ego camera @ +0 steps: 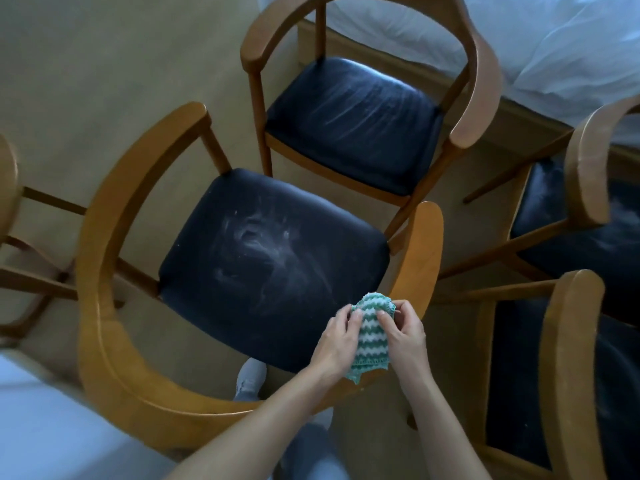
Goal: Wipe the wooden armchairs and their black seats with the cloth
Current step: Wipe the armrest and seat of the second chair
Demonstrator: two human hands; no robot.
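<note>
A green-and-white zigzag cloth (372, 336) is held between both hands above the near right corner of the nearest armchair. My left hand (337, 344) grips its left side and my right hand (403, 332) pinches its right side. The nearest wooden armchair (104, 289) has a curved backrest toward me and a black seat (270, 258) smeared with white dust in the middle. A second armchair (481, 74) stands beyond it, its black seat (349, 123) streaked with dust.
Two more armchairs (568, 358) with dusty black seats stand at the right, and part of another (7, 181) shows at the left edge. White bedding (554, 39) lies at the top right. My feet (249, 379) stand on beige carpet behind the nearest chair.
</note>
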